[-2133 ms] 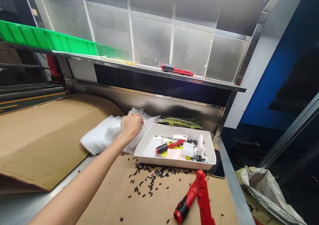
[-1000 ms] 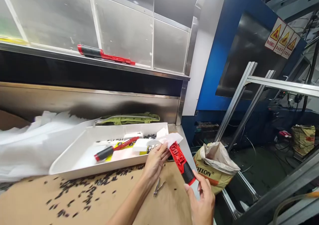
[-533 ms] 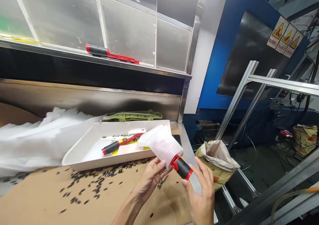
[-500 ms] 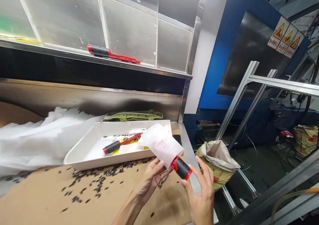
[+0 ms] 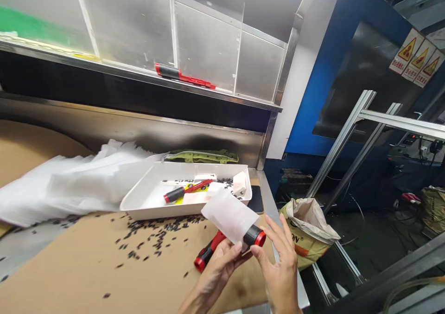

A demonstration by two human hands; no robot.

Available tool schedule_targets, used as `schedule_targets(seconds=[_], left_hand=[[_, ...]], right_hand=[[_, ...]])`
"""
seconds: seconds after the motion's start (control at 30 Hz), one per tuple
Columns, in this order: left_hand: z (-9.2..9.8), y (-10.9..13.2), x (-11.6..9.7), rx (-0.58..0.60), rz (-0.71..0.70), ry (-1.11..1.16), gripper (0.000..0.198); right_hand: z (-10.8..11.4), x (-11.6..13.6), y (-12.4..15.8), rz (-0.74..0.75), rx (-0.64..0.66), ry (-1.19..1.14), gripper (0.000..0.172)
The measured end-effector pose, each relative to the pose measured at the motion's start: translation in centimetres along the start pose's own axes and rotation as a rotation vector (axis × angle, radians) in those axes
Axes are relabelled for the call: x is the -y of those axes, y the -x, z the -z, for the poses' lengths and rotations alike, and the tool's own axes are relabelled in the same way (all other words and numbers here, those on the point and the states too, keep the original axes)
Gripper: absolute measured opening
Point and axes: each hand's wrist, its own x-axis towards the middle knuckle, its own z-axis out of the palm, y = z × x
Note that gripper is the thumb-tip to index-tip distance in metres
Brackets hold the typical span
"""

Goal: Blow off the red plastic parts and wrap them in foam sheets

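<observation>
we are sleeving the red-and-black handle [image 5: 255, 236] into the white foam pouch [image 5: 230, 215], above the cardboard's right edge. left hand [image 5: 222, 263] pinches the pouch; right hand [image 5: 280, 270] grips the handle end. next: likely push it fully in.

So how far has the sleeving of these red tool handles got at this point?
Done: the white foam sleeve covers most of the held handle; only its black-and-red end shows. In hand: the left hand grips the sleeved part, and the right hand touches the exposed end. Left: another bare red handle lies on the cardboard and one in the white tray.
</observation>
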Motion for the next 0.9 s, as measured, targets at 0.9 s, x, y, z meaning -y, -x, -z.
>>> schedule_targets(seconds=[0.9], left_hand=[[2.1,6.0,1.2,0.054,0.147,0.672,0.052]], right_hand=[[0.7,6.1,-0.6,-0.009,0.434,-0.102,0.027]])
